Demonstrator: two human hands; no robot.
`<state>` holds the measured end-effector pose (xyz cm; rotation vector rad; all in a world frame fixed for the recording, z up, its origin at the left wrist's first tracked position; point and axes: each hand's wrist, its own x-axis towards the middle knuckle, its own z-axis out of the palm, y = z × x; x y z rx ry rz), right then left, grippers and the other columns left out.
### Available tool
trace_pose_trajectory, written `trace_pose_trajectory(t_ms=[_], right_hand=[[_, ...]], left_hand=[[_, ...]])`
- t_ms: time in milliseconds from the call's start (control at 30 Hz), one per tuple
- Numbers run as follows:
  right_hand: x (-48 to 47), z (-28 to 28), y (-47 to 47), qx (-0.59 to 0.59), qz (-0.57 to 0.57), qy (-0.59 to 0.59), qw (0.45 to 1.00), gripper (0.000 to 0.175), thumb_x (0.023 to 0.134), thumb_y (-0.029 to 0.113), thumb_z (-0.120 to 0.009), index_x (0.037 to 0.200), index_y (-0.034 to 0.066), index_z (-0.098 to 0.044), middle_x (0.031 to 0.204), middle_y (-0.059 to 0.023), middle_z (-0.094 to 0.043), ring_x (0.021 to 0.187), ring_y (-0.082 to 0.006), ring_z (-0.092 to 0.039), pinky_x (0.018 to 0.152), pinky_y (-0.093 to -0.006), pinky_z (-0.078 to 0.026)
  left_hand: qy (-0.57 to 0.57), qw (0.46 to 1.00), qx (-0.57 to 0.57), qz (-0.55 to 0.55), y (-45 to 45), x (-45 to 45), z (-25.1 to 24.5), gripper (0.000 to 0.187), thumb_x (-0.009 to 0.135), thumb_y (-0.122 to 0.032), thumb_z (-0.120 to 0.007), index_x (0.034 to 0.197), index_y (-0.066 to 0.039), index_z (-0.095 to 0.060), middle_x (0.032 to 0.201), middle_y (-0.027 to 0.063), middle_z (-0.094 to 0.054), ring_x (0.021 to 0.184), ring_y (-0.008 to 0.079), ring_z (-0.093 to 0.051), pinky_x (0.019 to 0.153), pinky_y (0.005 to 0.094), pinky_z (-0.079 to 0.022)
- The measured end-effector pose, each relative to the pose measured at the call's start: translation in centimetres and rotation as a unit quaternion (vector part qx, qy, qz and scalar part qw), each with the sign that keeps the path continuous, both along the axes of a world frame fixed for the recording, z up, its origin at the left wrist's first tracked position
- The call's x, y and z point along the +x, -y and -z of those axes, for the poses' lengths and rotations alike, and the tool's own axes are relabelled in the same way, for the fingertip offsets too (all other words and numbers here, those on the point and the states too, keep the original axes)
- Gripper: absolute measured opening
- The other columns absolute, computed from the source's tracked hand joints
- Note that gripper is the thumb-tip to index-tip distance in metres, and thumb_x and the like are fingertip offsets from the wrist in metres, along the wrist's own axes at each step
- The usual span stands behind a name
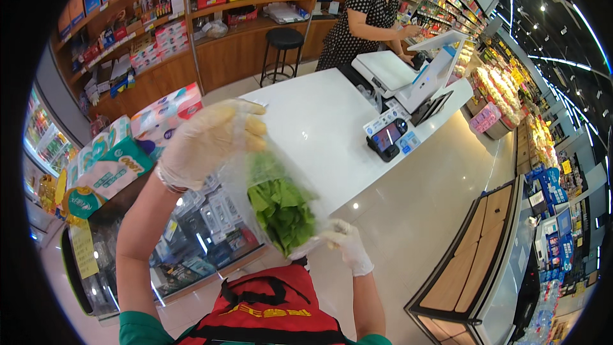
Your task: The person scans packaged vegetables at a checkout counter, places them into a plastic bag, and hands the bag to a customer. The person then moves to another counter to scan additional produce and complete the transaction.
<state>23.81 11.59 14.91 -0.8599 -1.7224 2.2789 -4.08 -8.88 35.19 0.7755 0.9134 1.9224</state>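
A clear plastic bag of leafy green vegetables (283, 208) hangs in front of me, above the counter's near side and the glass display case. My left hand (210, 141), in a thin whitish glove, grips the bag's gathered top; its fingers are slightly blurred. The gloved right hand (348, 244) pinches the lower right corner of the same bag. Through the film the leaves show as a loose bunch with their tips downward. Below the bag is the red apron (268, 292) on my body, with yellow writing and a black strap.
A white checkout counter (306, 120) carries a scale (385, 74) and a payment terminal (387, 139). Behind it stands a person (366, 19) near a black stool (284, 40). Tissue packs (107, 167) sit left, above a glass display case (210, 230). A wood-panelled counter (474, 249) stands right.
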Motion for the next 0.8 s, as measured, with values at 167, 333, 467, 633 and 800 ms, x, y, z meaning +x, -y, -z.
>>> trace_pose_trajectory(t_ms=[167,333,467,633,800], right_hand=[[-2.5,-1.1,-6.5,0.048,-0.096,-0.046,0.993,0.021,0.089,0.01,-0.067,0.109,0.0015,-0.065,0.077,-0.0009,-0.062,0.061,-0.0061,-0.052,0.057,-0.0219,-0.041],[-8.5,-2.0,-10.4,0.254,-0.167,-0.18,0.935,0.025,0.089,0.003,-0.057,0.113,0.0004,-0.062,0.08,-0.0025,-0.06,0.066,-0.0087,-0.055,0.06,-0.0256,-0.046],[-9.3,-2.3,-15.0,0.326,-0.104,-0.179,0.923,0.029,0.086,-0.003,-0.05,0.112,0.001,-0.062,0.081,-0.005,-0.061,0.068,-0.0116,-0.058,0.061,-0.0267,-0.048],[-7.7,0.5,-19.4,0.384,-0.058,-0.151,0.909,0.029,0.086,-0.005,-0.048,0.111,-0.0002,-0.062,0.083,-0.0081,-0.065,0.069,-0.0134,-0.062,0.063,-0.0267,-0.05],[-3.2,3.2,-22.8,0.233,-0.068,-0.006,0.97,0.026,0.09,-0.003,-0.047,0.11,-0.0002,-0.064,0.088,-0.0073,-0.067,0.07,-0.013,-0.063,0.064,-0.0277,-0.051]], left_hand=[[0.005,0.995,-0.033,-0.09,-6.6,-5.4,-2.2,0.046,0.102,-0.03,-0.047,0.118,0.011,-0.059,0.096,0.0093,-0.068,0.084,0.0166,-0.064,0.08,0.032,-0.052],[-0.027,0.986,0.004,-0.162,-11.6,-8.2,-6.2,0.044,0.103,-0.031,-0.047,0.116,0.009,-0.06,0.092,0.0085,-0.07,0.077,0.0135,-0.065,0.068,0.0259,-0.052],[-0.106,0.976,0.048,-0.182,-12.7,-7.1,-8.1,0.044,0.104,-0.032,-0.042,0.117,0.007,-0.059,0.101,0.0135,-0.07,0.082,0.0144,-0.066,0.07,0.0279,-0.052],[-0.152,0.952,-0.046,-0.262,-13.0,-2.8,-4.1,0.044,0.101,-0.035,-0.046,0.115,0.005,-0.058,0.09,0.0114,-0.067,0.072,0.0157,-0.062,0.071,0.0284,-0.05],[-0.106,0.958,-0.182,-0.195,-11.6,0.5,1.9,0.031,0.088,-0.023,-0.053,0.097,0.006,-0.057,0.066,0.0103,-0.06,0.053,0.0176,-0.056,0.083,0.03,-0.047]])
